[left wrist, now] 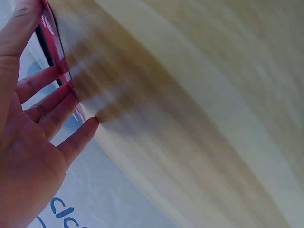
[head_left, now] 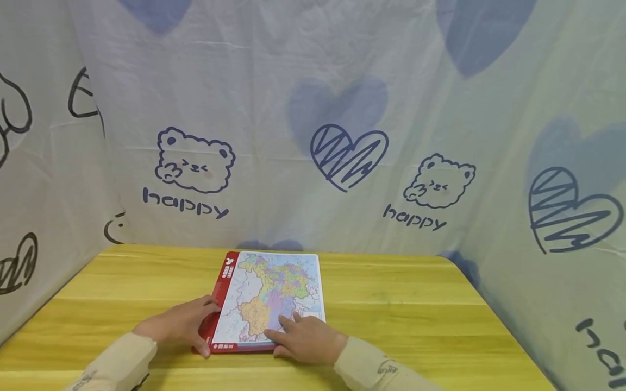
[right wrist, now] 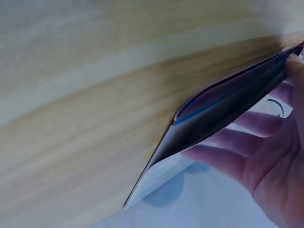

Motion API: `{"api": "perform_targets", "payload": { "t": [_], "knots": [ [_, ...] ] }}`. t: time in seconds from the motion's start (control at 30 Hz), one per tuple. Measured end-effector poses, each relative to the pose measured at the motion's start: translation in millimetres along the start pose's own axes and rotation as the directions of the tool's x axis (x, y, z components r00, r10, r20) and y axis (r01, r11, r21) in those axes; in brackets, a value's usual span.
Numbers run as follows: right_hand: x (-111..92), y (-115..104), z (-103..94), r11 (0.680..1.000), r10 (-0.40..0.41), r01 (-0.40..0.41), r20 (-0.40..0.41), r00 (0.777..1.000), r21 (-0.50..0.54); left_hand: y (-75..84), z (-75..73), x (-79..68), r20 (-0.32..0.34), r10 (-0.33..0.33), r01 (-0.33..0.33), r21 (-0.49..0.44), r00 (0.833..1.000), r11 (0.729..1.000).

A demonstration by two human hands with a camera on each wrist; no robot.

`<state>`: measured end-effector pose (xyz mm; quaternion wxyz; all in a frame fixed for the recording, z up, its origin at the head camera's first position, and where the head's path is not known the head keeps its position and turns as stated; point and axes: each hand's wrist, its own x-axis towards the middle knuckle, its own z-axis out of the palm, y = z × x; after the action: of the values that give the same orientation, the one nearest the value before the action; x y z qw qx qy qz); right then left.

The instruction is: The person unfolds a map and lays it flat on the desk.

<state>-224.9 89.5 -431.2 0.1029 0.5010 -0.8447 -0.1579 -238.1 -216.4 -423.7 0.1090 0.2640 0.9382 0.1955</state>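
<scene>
Near edge: 2 cream sleeves, left and right, enter from the bottom of the head view, each bearing small dark print.

Left hand: positioned at the left side of the map folder. The thumb rests at the near left corner. The fingers are extended and spread, with tips along the red strip in the left wrist view; the little finger is set apart from the others.

Right hand: positioned over the near right corner of the map folder. The fingers are spread on the printed cover. The thumb is at the near edge, beside a gap between the layers. Whether thumb and fingers pinch the cover cannot be told.

Map folder: located flat on the wooden table, between the 2 hands and extending toward the far edge. A multicoloured map is printed on a pale blue ground. The red strip, with white lettering, runs down the left side. In the right wrist view, the layers are separated along 1 side, and a blue edge shows inside.

Background: a pale fabric sheet hangs behind the table, printed with 2 bear faces above the word "happy" and 1 scribble-filled heart between them.
</scene>
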Motion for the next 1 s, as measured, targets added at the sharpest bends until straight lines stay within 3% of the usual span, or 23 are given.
{"api": "perform_targets", "payload": {
  "t": [0.2, 0.4, 0.7, 1.0],
  "knots": [
    [1, -2, -6.4, 0.992, -0.060, 0.051, -0.068, 0.996, -0.119, -5.5, 0.8, -0.7, -0.013, 0.040, -0.040, 0.021, 0.999, 0.999],
    [-4, -6, -8.0, 0.970, -0.085, 0.052, -0.129, 0.988, -0.237, -6.3, 2.6, -0.7, -0.012, 0.047, -0.047, 0.016, 0.999, 0.999],
    [-10, -15, -17.4, 0.960, 0.052, -0.080, -0.113, 0.992, -0.268, -5.4, 2.6, -1.6, -0.007, 0.015, -0.015, 0.006, 1.000, 1.000],
    [-19, -13, -38.0, 0.949, 0.142, -0.171, -0.125, 0.982, -0.266, -6.8, 5.6, -3.2, -0.007, 0.048, -0.048, 0.066, 0.999, 0.997]
  ]
}}
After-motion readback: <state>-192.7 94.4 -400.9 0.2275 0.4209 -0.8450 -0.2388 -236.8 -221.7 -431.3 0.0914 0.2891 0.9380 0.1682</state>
